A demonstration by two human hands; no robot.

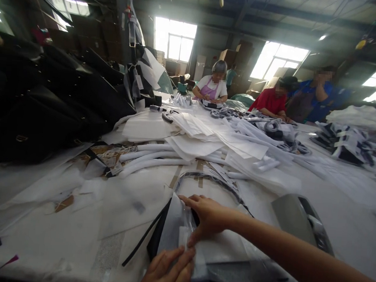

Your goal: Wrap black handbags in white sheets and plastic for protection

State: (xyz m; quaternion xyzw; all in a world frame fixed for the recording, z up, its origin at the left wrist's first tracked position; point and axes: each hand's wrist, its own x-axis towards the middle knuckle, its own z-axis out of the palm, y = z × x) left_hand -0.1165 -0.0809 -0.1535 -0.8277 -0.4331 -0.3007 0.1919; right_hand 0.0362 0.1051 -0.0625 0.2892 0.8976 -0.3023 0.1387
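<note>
In front of me on the table lies a black handbag point(226, 272), partly covered by white sheeting and clear film. Its arched handle point(211, 176) is wrapped in film and points away from me; a thin black strap point(141, 242) sticks out to the left. My right hand point(206, 214) reaches across from the right, thumb and fingers spread over the white sheeting on the bag. Beside it, nearer me, my left hand point(169, 270) presses outstretched fingers on a narrow white strip point(183, 235). The hands cover part of the bag's side.
Black bags point(57, 100) are heaped at the left. White foam sheets point(204, 133) and foam tubes point(154, 158) lie beyond my hands. A grey bag point(302, 219) sits right of my forearm. A person in a purple apron point(210, 89) and one in red point(271, 102) work across the table.
</note>
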